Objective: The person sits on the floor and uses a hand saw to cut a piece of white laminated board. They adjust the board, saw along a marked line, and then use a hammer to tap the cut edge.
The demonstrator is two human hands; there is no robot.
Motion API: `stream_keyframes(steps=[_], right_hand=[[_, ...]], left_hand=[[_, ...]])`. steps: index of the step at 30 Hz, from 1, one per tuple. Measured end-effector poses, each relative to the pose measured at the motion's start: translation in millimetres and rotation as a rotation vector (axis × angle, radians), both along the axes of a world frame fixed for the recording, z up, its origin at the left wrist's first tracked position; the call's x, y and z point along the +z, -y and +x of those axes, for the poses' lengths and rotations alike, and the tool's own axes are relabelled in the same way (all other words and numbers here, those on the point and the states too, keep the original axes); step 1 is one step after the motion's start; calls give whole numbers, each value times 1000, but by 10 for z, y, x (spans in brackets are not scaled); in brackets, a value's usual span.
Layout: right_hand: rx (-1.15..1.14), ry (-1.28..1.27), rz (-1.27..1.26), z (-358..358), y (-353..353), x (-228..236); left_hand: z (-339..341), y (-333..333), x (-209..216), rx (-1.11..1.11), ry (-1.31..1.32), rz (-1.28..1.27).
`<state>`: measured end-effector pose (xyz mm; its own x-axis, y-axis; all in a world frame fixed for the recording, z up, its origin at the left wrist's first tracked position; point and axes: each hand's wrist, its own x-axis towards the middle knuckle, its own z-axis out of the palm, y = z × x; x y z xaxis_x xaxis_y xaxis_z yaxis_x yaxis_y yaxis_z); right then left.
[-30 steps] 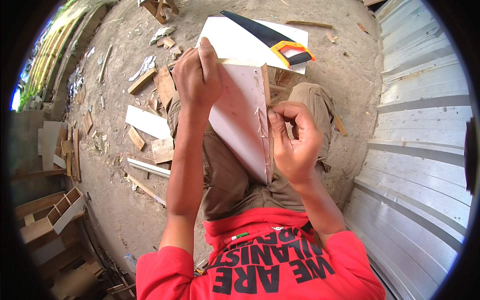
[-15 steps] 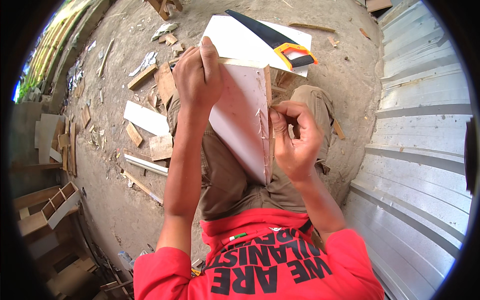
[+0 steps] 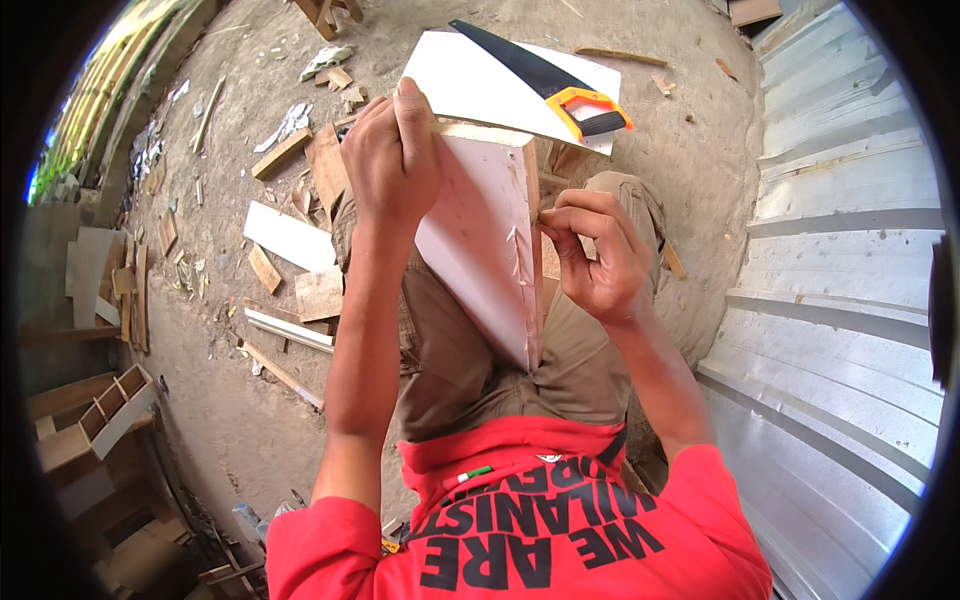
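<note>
A white-faced wooden panel [image 3: 480,210], with bare wood along its edges, stands tilted between my knees. Ragged, peeling bits of white facing run down its right side. My left hand [image 3: 392,155] is closed over the panel's far left corner, thumb pointing up. At the right edge my right hand [image 3: 598,250] makes a pinch, thumb against forefinger; what lies between the fingertips, if anything, is too small to name. Just beyond, a handsaw [image 3: 530,70] with a black blade and orange-and-black handle rests on a white board [image 3: 465,85].
Wood offcuts [image 3: 282,157], a white strip [image 3: 290,236] and scraps litter the dirt floor to my left. Wooden pieces and a divided wooden frame [image 3: 120,410] are stacked at the left side. A corrugated metal sheet wall [image 3: 830,270] runs along the right.
My right hand has shifted slightly, its fingers turned more toward the panel's edge in the pinch. My left hand keeps its hold; the panel stays nearly in place.
</note>
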<state>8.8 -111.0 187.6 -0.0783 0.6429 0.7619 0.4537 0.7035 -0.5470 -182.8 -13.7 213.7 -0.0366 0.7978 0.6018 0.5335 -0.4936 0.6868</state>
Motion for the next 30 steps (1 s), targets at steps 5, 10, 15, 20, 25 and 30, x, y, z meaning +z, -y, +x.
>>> stream_keyframes(steps=[5, 10, 15, 20, 25, 30], right_hand=[[44, -255, -217, -32, 31, -96], [81, -480, -408, -30, 99, -159], [63, -280, -350, 105, 36, -104], [-21, -5, -226, 147, -4, 20], [-161, 130, -104, 56, 82, -8], [-223, 121, -219, -57, 256, 160]], left_hand=[[10, -34, -31, 1, 14, 26], [37, -32, -16, 11, -23, 11], [93, -14, 26, 12, -70, 63], [80, -6, 36, 16, -81, 53], [70, -42, -1, -5, -57, 56], [47, -25, -15, -23, -63, 2]])
